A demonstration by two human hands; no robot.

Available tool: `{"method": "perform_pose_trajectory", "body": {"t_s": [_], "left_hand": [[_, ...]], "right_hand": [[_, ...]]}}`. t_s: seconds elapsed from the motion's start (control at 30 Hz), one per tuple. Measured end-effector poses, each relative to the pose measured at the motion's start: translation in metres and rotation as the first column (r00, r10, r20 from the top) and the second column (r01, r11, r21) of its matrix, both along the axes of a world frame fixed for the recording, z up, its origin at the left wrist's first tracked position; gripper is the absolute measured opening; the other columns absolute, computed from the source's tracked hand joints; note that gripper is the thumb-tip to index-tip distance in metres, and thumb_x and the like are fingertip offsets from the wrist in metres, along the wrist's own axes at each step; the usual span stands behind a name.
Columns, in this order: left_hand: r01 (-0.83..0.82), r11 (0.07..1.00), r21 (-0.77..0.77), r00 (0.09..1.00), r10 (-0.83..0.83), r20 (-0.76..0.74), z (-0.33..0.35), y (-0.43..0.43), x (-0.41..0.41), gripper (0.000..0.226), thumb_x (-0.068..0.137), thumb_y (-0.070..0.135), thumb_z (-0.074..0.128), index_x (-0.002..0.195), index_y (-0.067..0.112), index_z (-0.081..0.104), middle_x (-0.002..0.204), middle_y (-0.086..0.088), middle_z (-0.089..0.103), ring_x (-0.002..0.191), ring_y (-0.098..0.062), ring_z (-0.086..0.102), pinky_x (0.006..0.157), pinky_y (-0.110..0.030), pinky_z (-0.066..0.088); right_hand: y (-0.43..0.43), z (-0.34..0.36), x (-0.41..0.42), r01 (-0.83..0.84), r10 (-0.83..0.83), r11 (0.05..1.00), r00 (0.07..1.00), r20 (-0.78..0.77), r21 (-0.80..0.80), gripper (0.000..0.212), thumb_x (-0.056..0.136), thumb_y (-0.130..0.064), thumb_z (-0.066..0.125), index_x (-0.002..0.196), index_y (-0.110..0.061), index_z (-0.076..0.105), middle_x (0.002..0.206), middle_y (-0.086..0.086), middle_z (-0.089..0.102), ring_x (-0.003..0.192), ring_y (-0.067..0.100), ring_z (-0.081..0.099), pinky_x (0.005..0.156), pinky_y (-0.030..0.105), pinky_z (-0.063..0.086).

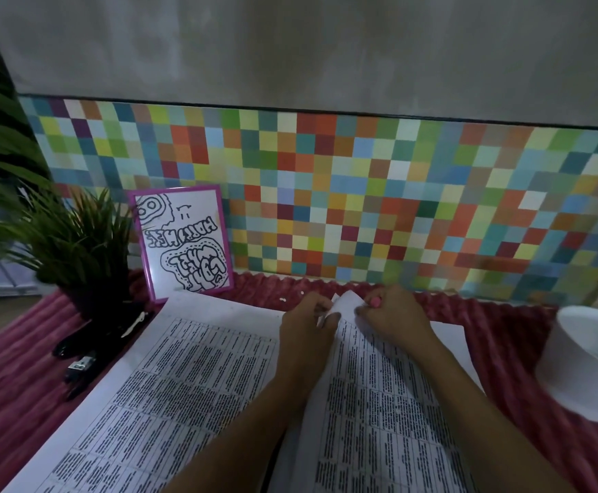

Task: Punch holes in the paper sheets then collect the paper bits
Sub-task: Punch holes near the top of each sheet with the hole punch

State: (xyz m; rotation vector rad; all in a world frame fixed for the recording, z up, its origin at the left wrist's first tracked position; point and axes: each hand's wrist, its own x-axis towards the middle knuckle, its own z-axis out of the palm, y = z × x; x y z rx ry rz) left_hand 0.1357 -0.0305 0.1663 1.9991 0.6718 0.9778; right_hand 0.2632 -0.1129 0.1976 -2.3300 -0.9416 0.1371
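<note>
Printed paper sheets (169, 378) covered in table text lie across the red corrugated mat (16, 378). A second sheet (379, 403) overlaps on the right, its far corner lifted. My left hand (308, 322) pinches that raised corner (344, 302) from the left. My right hand (392, 314) grips the same corner from the right and also holds a small pink object (376, 301), mostly hidden by the fingers. A few white paper bits (283, 299) lie on the mat beyond the sheets.
A white paper bowl (589, 354) stands at the right. A potted green plant (77, 250), a pink-framed doodle card (183, 243) and black tools (87, 357) sit at the left. A multicoloured tiled wall (361, 193) runs behind.
</note>
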Motion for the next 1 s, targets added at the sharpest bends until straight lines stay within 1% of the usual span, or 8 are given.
{"method": "perform_pose_trajectory", "body": {"t_s": [0.2,0.33,0.47,0.67,0.77,0.83,0.93,1.0], "left_hand": [[0.024,0.999,-0.043,1.0,-0.024,-0.007,0.001,0.003,0.004,0.013,0.085,0.011,0.068,0.095,0.015,0.061,0.086,0.006,0.064,0.078,-0.007,0.06,0.069,-0.016,0.049],[0.015,0.999,0.043,1.0,-0.015,0.007,-0.003,0.006,0.005,0.01,0.09,0.007,0.059,0.091,0.006,0.068,0.079,-0.006,0.068,0.07,-0.014,0.059,0.064,-0.019,0.046],[0.003,1.0,-0.021,1.0,-0.003,0.02,-0.002,0.011,0.002,0.023,0.092,0.001,0.05,0.101,0.003,0.071,0.092,-0.01,0.073,0.077,-0.011,0.06,0.064,-0.002,0.038],[-0.003,0.999,-0.036,0.989,-0.003,-0.151,0.005,0.015,0.0,0.027,0.086,-0.004,0.049,0.094,0.004,0.074,0.095,-0.009,0.073,0.077,-0.007,0.055,0.068,-0.013,0.037],[0.006,0.996,-0.087,0.979,-0.023,-0.203,0.003,0.017,0.003,0.023,0.086,-0.006,0.049,0.085,-0.002,0.072,0.085,-0.014,0.068,0.074,-0.016,0.059,0.071,-0.025,0.049],[0.01,0.993,-0.121,0.975,-0.037,-0.218,0.005,0.014,0.005,0.016,0.09,0.001,0.048,0.083,-0.004,0.062,0.088,-0.019,0.062,0.08,-0.025,0.062,0.067,-0.021,0.043],[0.016,0.989,-0.144,0.982,-0.043,-0.186,0.01,0.008,0.004,0.021,0.094,0.02,0.051,0.08,0.006,0.043,0.074,-0.001,0.044,0.064,-0.014,0.048,0.057,-0.017,0.032],[0.012,0.994,-0.113,0.989,-0.028,-0.142,0.008,0.006,0.004,0.024,0.091,0.023,0.059,0.075,0.006,0.054,0.077,0.005,0.042,0.065,-0.007,0.045,0.063,-0.018,0.035]], "right_hand": [[0.007,0.002,-0.004,0.039,-0.043,0.998,0.997,-0.058,-0.058,0.043,0.081,-0.017,0.064,0.047,-0.017,0.038,0.05,0.002,0.044,0.051,0.021,0.047,0.051,0.024,0.036],[0.008,0.005,-0.002,0.047,-0.053,0.996,0.996,-0.078,-0.073,0.027,0.08,-0.012,0.063,0.056,-0.002,0.056,0.059,0.014,0.052,0.056,0.02,0.047,0.056,0.025,0.036],[0.008,0.002,-0.005,0.038,-0.042,0.992,0.999,-0.028,-0.124,0.036,0.079,-0.011,0.062,0.051,-0.012,0.04,0.049,0.004,0.045,0.049,0.018,0.042,0.048,0.025,0.029],[0.008,0.002,-0.005,0.081,-0.086,0.99,0.996,-0.039,-0.115,0.044,0.08,-0.013,0.065,0.047,-0.016,0.037,0.045,0.0,0.044,0.048,0.016,0.043,0.053,0.027,0.033],[0.007,0.006,-0.004,0.077,-0.089,0.988,0.992,-0.087,-0.133,0.035,0.078,-0.013,0.071,0.052,-0.012,0.048,0.055,0.006,0.054,0.058,0.019,0.051,0.062,0.029,0.04],[0.007,0.006,-0.005,0.091,-0.104,0.988,0.989,-0.107,-0.124,0.028,0.077,-0.014,0.074,0.056,-0.012,0.055,0.064,0.009,0.06,0.066,0.023,0.056,0.067,0.031,0.044],[0.007,0.004,-0.007,0.097,-0.107,0.991,0.988,-0.114,-0.091,0.035,0.075,-0.013,0.075,0.05,-0.017,0.05,0.056,0.004,0.056,0.063,0.022,0.054,0.066,0.033,0.043],[0.007,0.004,-0.009,0.094,-0.103,0.991,0.99,-0.1,-0.091,0.042,0.076,-0.014,0.074,0.048,-0.022,0.043,0.05,-0.002,0.047,0.06,0.02,0.047,0.065,0.031,0.04]]}}
